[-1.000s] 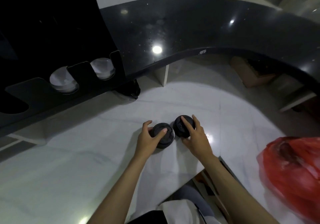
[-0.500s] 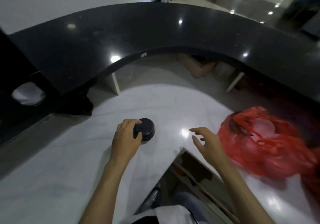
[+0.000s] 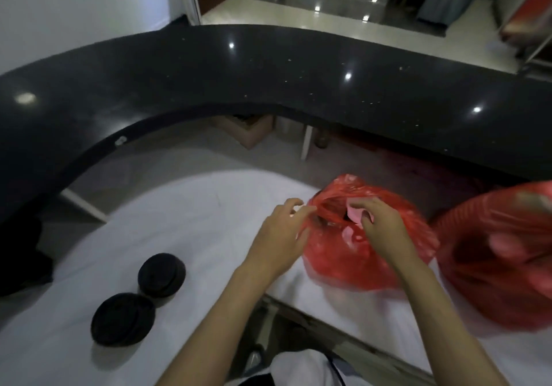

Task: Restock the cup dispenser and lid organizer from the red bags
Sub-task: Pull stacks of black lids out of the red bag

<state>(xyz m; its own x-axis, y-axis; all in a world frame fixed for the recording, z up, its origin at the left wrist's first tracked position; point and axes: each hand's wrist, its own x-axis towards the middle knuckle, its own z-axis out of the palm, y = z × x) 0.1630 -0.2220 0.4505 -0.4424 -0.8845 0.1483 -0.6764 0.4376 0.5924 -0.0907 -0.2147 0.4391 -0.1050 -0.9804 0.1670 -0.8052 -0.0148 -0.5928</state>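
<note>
A: Grip first. What are the hands doing?

B: The left hand (image 3: pixel 279 236) pinches the near rim of the red bag (image 3: pixel 358 254) at its mouth, just right of frame centre. The right hand (image 3: pixel 380 227) has its fingers curled over the far side of the opening, against something pale pink; whether it really has hold of plastic or only touches it, I cannot tell.

A: So they are opening it?

B: That is my reading: the mouth is being spread so stock can come out. What is inside is mostly hidden.

A: Anything out already?

B: Two black lid stacks (image 3: pixel 140 299) sit on the white counter (image 3: pixel 194 224) at lower left, touching each other and well apart from the bag. Neither hand is near them.

A: And the dispenser, the organizer?

B: Not in view here, so I cannot say how full either is. A second bag (image 3: pixel 501 260) lies at the right edge, blurred, with nobody handling it.

A: How far along, then?

B: Early to middle, I judge. Some lids are unpacked but not filed, one bag is only now being opened, and the other looks untouched.
</note>
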